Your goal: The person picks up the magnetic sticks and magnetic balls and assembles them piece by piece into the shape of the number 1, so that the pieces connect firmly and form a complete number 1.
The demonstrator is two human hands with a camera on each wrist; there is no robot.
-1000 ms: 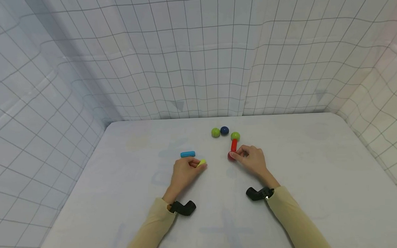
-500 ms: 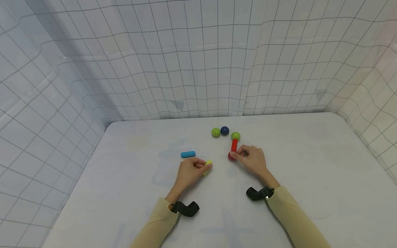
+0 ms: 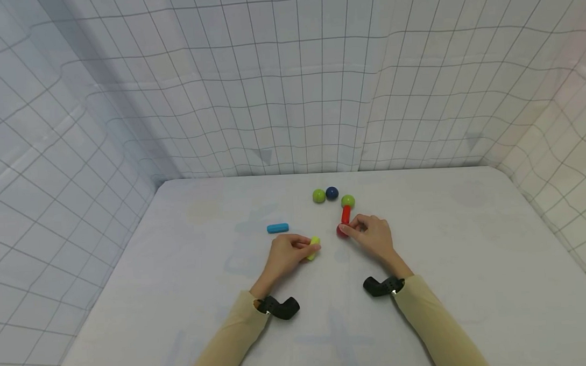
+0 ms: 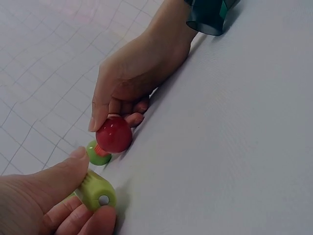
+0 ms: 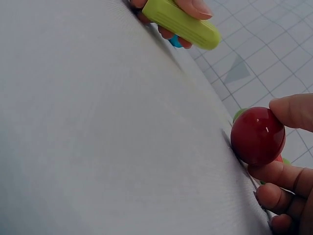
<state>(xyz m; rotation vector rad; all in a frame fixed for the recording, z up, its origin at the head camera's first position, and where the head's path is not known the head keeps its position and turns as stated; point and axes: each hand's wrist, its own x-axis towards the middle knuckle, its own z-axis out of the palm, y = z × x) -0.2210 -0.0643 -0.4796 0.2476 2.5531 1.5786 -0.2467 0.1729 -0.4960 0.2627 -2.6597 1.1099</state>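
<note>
My left hand point(image 3: 287, 254) pinches a yellow-green ridged stick point(image 4: 98, 191) between thumb and fingers, and a silvery round spot shows on its end in the left wrist view. To the right of it, my right hand point(image 3: 374, 235) holds a glossy red ball point(image 5: 257, 136) between thumb and fingertips, low over the white table. From the red ball a red stick point(image 3: 346, 214) runs away from me to a green ball point(image 3: 348, 201), the three in one line. The left hand's stick points toward the red ball with a gap between them.
A blue stick point(image 3: 277, 228) lies just beyond my left hand. Farther back, a second green ball point(image 3: 319, 195) and a dark blue ball point(image 3: 331, 193) sit side by side. White gridded cloth point(image 3: 290, 97) hangs behind the table's point(image 3: 469, 241) far edge and along the sides.
My left hand has moved right with the yellow-green stick, closer to the red ball, and the stick now shows more upright in the head view. The right hand stays in place.
</note>
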